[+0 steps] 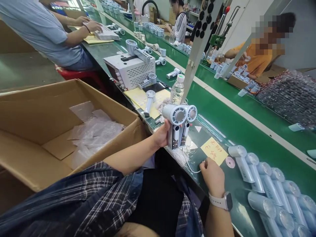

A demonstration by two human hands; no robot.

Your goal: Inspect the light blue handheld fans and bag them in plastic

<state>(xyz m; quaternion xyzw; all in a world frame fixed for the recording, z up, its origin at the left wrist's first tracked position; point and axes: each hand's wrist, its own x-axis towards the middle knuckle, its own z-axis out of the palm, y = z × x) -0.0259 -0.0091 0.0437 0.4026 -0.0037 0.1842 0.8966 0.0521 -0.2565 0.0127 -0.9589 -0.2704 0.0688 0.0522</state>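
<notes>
My left hand (161,134) is wrapped round the handles of two light-blue handheld fans (173,113), held upright side by side above the table edge. Their round heads face right, and small circuit boards show in the open handles. My right hand (214,176), a pale watch on its wrist, is closed in a pinch at the end of a thin white cable (189,167); the tip is hidden by my fingers. Just beyond that hand lies a yellow note (213,151) with red handwriting, beside a round pink sticker (230,162).
Rows of light-blue fans (270,191) lie at the right. A water bottle (177,90), another fan (149,102) and a white metal box (133,70) stand farther left. A cardboard box (37,164) with plastic bags is at my left. Co-workers sit along the green conveyor (222,115).
</notes>
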